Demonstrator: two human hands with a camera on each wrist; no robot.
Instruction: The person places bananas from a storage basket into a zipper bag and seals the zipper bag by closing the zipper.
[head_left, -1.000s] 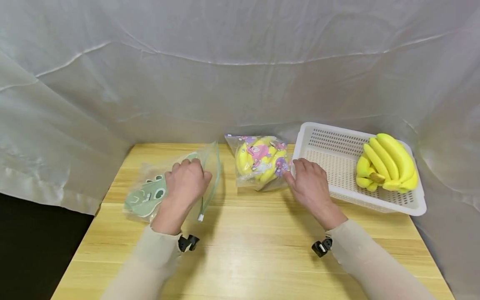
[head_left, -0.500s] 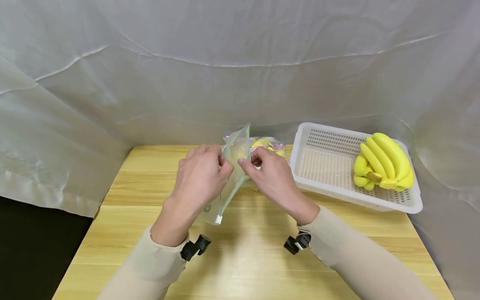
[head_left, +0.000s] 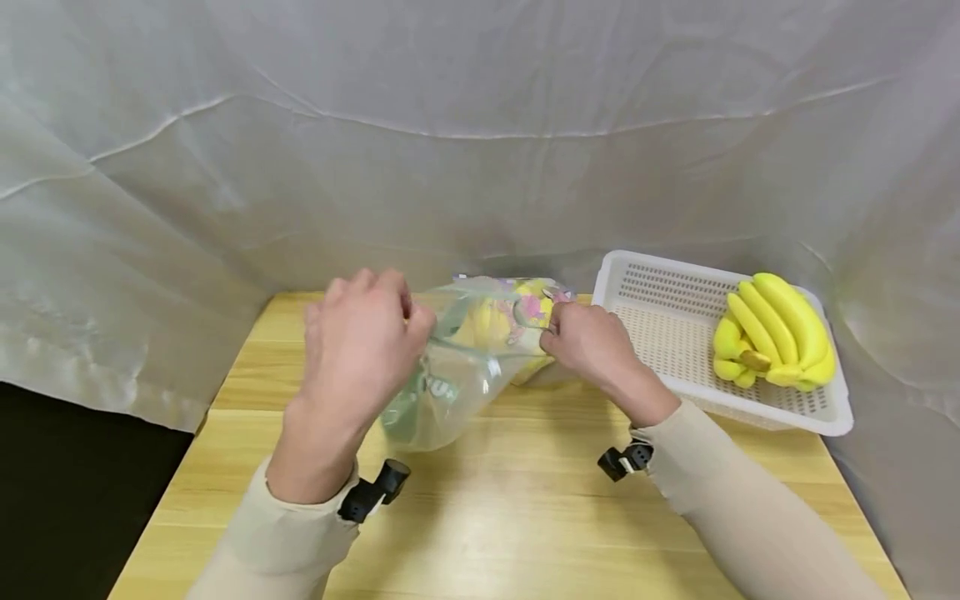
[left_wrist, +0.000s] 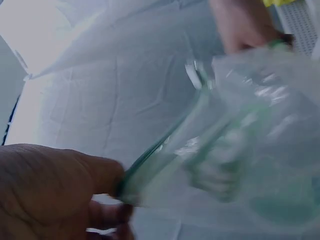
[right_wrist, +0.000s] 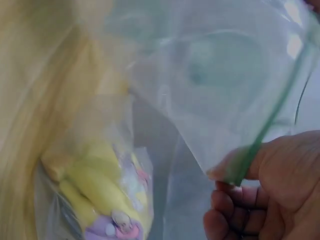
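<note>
Over a wood-grain table (head_left: 487, 517) of pale boards, two bare hands hold one green-edged bag between them. The left hand (head_left: 356, 350) pinches one end of the bag's coloured edge between thumb and fingers; the right hand (head_left: 592, 342) pinches the edge at another point, its remaining fingers curled in. The green-edged bag (head_left: 450, 400) is thin, clear, glossy plastic with green printing and one white slider (left_wrist: 192, 76); it hangs between the hands, to the front of a second bag. How wide its mouth stands cannot be told, and its print is blurred in both wrist views.

The second bag, a fruit bag (head_left: 534, 307), is clear film with pink and purple cartoon figures and yellow, banana-shaped contents. It is partly covered by the first bag and the right hand, so the pieces inside cannot be counted.

One white basket (head_left: 842, 417), rectangular with perforated walls and floor, stands to the right. One bunch of bananas (head_left: 780, 325), smooth and curved, lies at its right end; overlap prevents an exact count. Two beige sleeves (head_left: 720, 492) are cut off by the lower frame edge.
</note>
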